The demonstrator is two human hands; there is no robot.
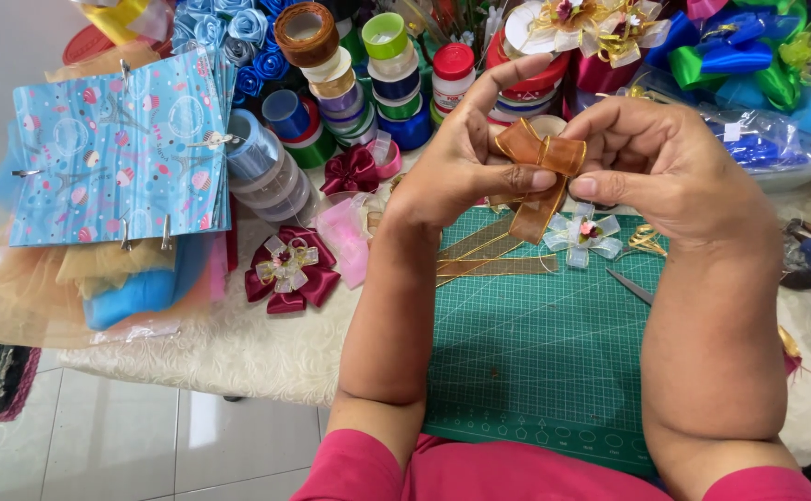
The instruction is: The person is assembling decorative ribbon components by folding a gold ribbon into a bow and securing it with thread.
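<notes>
**Above the mat's far edge: ribbon bow pinched in both hands**

Above the far edge of the green mat (535,353), the left hand (456,167) and right hand (665,162) are each closed in a pinch on the bronze ribbon (540,153). Loops sit between the fingertips; tails hang to the mat. Judgement: keep the centre pinch tight and loops even. A white bow (583,234) and scissors (630,286) lie just below; spools (368,83) crowd the tabletop's far edge.
</notes>
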